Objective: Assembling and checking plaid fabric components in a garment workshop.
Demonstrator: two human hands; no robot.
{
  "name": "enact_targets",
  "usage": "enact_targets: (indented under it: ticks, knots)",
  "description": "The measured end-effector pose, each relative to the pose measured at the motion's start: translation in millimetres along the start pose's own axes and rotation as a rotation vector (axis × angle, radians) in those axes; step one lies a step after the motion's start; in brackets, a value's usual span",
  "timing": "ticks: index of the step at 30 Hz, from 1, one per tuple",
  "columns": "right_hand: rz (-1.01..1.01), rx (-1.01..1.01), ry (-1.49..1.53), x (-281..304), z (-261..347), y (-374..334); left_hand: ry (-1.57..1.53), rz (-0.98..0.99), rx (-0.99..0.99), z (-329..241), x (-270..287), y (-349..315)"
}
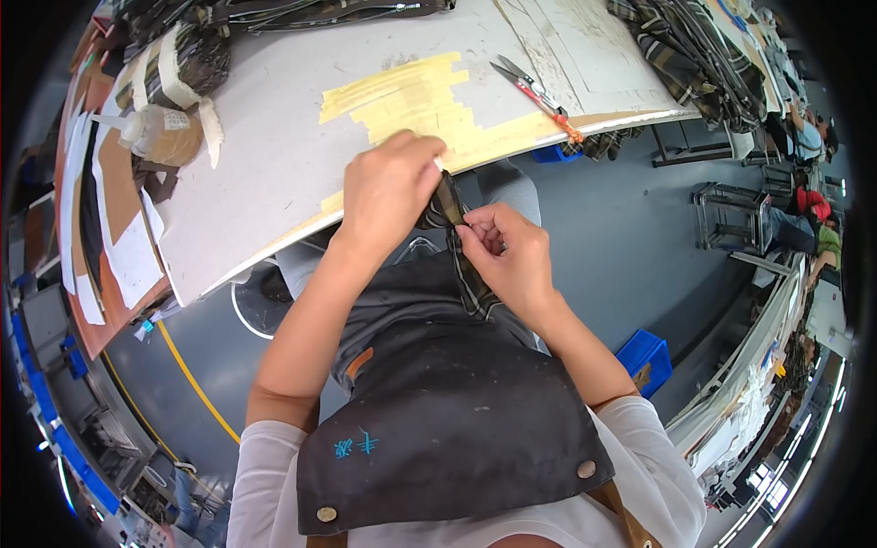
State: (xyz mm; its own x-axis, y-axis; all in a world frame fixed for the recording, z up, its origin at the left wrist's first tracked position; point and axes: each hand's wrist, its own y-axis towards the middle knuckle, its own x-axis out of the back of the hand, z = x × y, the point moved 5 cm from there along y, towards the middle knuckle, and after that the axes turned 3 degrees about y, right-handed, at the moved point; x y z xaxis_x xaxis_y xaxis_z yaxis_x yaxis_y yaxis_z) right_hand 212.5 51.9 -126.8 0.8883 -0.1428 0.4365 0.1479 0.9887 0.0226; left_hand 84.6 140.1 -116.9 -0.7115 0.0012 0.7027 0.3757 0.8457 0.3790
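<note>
A narrow strip of dark plaid fabric (451, 203) hangs from the table's front edge down over my lap. My left hand (388, 190) is closed at its upper end, thumb and fingers pinched together, with a small white bit showing at the fingertips. Lower on the same strip, my right hand (508, 248) pinches its edge between thumb and forefinger, the other fingers curled in. Part of the fabric lies behind my left hand and wrist. A dark apron (438, 393) covers my lap beneath both hands.
Yellow tape (402, 96) covers part of the white table (265, 137). Red-handled scissors (534, 89) lie at its front edge, right of the tape. Plaid fabric piles (690, 55) sit far right; a squeeze bottle (164, 135) stands left. A blue crate (645, 358) is on the floor.
</note>
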Motion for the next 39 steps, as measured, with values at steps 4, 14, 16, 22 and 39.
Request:
enact_targets:
  ticks: [4, 14, 16, 22, 39]
  knots:
    - [-0.006, -0.017, 0.145, 4.1, -12.8, 6.0, -0.189, -0.069, 0.225, -2.7, 11.6, -16.5]
    - [0.194, -0.256, 0.394, 1.6, -26.9, 29.0, -0.57, 0.119, 0.448, -8.8, -15.7, -47.6]
    - [0.267, -0.282, 0.441, 1.9, -27.1, 31.1, -0.582, 0.128, 0.458, -7.4, -18.4, -46.2]
    - [0.418, -0.286, 0.45, -3.9, -21.4, 38.1, -0.579, 0.081, 0.479, -3.6, -14.2, -47.5]
    - [0.357, -0.233, 0.312, 2.8, -20.8, 38.8, -0.498, -0.05, 0.44, -13.3, -18.4, -44.1]
